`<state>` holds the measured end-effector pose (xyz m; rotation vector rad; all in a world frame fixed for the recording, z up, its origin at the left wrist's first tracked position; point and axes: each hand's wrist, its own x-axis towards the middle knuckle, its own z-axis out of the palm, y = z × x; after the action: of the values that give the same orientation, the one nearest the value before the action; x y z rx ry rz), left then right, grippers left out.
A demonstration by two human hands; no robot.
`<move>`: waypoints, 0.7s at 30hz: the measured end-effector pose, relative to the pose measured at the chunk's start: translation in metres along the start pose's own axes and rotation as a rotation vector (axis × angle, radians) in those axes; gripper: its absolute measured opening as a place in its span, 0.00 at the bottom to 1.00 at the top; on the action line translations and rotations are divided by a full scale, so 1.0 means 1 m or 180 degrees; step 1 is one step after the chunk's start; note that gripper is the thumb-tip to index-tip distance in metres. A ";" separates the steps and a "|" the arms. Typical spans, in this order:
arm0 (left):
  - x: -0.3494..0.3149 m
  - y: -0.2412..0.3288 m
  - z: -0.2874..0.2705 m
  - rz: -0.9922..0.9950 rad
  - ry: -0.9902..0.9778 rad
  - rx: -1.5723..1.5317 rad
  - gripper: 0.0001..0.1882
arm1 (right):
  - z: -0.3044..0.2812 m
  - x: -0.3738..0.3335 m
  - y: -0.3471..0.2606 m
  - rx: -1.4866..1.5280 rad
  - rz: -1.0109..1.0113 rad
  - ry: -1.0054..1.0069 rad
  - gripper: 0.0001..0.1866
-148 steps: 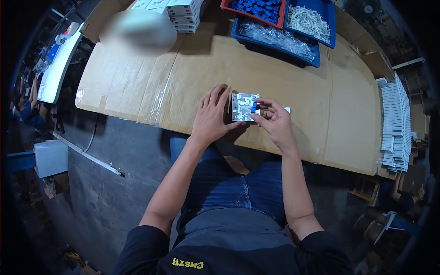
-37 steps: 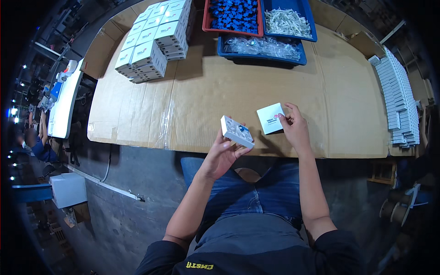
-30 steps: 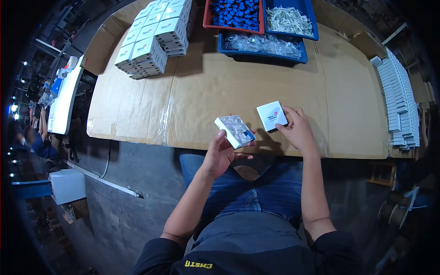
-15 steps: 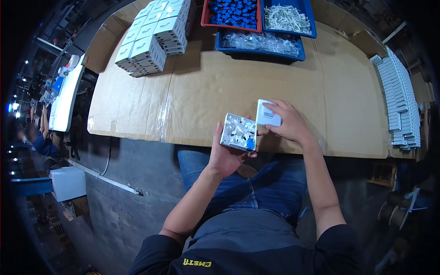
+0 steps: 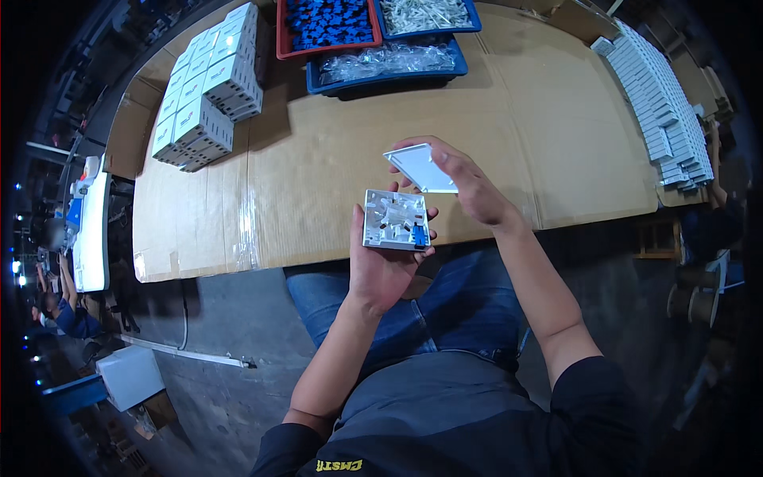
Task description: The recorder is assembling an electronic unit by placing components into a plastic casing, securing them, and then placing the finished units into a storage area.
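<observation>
My left hand (image 5: 383,274) is closed around a square white plastic box base (image 5: 395,213), its open side facing up. White moulded parts show inside, and a small blue connector (image 5: 419,235) sits at its near right corner. Just above and to the right, my right hand (image 5: 469,187) grips a flat white cover (image 5: 424,168) by its right side. The cover is tilted, with its rimmed inner face showing. Base and cover are close together but apart. Some fingertips of my right hand are hidden behind the cover.
Stacked white boxes (image 5: 196,127) stand at the table's left. At the back are a red tray (image 5: 327,52) of blue connectors, a blue tray (image 5: 433,30) of small white pieces and another blue tray (image 5: 389,82) of clear bags. Rows of white units (image 5: 656,107) line the right edge.
My right hand has turned the cover over, from its printed outer face to its inner face, and moved it above the base. The whole view has shifted, with the table things appearing further left.
</observation>
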<state>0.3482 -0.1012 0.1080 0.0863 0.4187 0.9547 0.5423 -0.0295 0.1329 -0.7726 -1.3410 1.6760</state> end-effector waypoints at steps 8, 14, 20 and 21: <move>-0.001 -0.005 0.008 0.0148 0.0086 -0.0129 0.40 | 0.015 -0.003 0.002 -0.0792 -0.0011 -0.0124 0.33; 0.003 -0.006 -0.004 0.0203 0.0220 -0.0327 0.38 | 0.022 -0.001 0.003 -0.0829 0.0366 -0.0228 0.23; 0.009 -0.006 -0.017 0.0131 -0.0001 -0.0396 0.37 | 0.026 0.005 0.013 -0.1337 0.0440 -0.0378 0.27; 0.009 -0.005 -0.015 0.0127 0.0028 -0.0459 0.37 | 0.026 0.006 0.014 -0.1439 0.0431 -0.0332 0.27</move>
<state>0.3508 -0.0989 0.0905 -0.0406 0.3564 1.0222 0.5142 -0.0371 0.1254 -1.0641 -1.8092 1.5480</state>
